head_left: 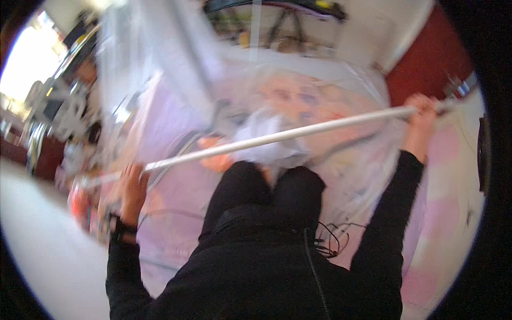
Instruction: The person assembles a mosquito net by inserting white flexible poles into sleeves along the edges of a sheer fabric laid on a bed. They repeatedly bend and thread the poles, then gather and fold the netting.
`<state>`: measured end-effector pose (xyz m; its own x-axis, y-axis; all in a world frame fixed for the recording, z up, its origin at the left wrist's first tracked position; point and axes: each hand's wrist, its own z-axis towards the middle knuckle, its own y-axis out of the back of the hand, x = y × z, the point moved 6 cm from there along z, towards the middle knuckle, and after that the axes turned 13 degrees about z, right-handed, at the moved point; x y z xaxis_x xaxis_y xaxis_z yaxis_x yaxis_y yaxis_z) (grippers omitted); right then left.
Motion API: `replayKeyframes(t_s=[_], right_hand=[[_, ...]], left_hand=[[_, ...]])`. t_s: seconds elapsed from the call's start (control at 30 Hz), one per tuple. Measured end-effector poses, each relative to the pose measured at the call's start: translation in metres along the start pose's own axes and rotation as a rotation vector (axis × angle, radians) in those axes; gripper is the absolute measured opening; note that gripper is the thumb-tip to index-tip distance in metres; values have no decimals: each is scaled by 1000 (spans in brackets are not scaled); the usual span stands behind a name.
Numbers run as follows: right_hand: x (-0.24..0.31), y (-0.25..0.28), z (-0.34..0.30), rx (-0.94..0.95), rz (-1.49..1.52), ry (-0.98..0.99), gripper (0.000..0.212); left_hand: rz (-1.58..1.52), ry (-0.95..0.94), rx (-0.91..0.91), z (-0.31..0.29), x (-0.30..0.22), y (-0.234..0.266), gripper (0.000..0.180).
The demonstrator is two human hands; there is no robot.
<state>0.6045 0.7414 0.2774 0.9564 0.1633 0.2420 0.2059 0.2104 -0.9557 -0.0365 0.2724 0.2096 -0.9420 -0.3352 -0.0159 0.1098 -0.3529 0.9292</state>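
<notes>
A long white pole (277, 136) stretches across in front of me, tilted so that its right end is higher in the view. My right hand (422, 111) is closed around it near the right end. Toward the other end, my left hand (133, 186) has its fingers bent over the pole; motion blurs them somewhat. Below the pole, by my knees, lies a crumpled white sheet or bag (261, 130). Beside that is an orange object (216, 161) whose kind I cannot make out.
Clear plastic sheeting (160, 101) hangs at the left and spreads over a pinkish, patterned floor covering (176, 234). Dark cables (333, 242) lie beside my right hip. Cluttered shelving (61, 109) stands far left, a dark red panel (426, 53) at right, a dark-legged stand (285, 24) at the back.
</notes>
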Motion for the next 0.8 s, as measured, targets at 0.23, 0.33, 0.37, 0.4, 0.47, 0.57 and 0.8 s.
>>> replayKeyframes(t_s=[0.23,0.33,0.37,0.4,0.47,0.57,0.8], right_hand=[[66,29,25,-46,15,42,51],[72,39,16,-43,44,-1,55],[71,35,13,48,59,-65,56],[74,35,12,76,47,-52,57],[81,38,12,24,53,-24,57],[80,43,11,-125,89,-2,59],[27,4,-48,231,-1151,385,37]], left_hand=[[-10,-58,18,35,-15,40,26],[-140,-153,420,30,-32,34,30],[-173,-153,517,30,-33,32,29],[-216,-165,634,28,-36,30,28],[-275,-135,647,29,-39,30,25],[-387,40,248,38,-37,39,23],[137,-209,61,22,-33,17,15]])
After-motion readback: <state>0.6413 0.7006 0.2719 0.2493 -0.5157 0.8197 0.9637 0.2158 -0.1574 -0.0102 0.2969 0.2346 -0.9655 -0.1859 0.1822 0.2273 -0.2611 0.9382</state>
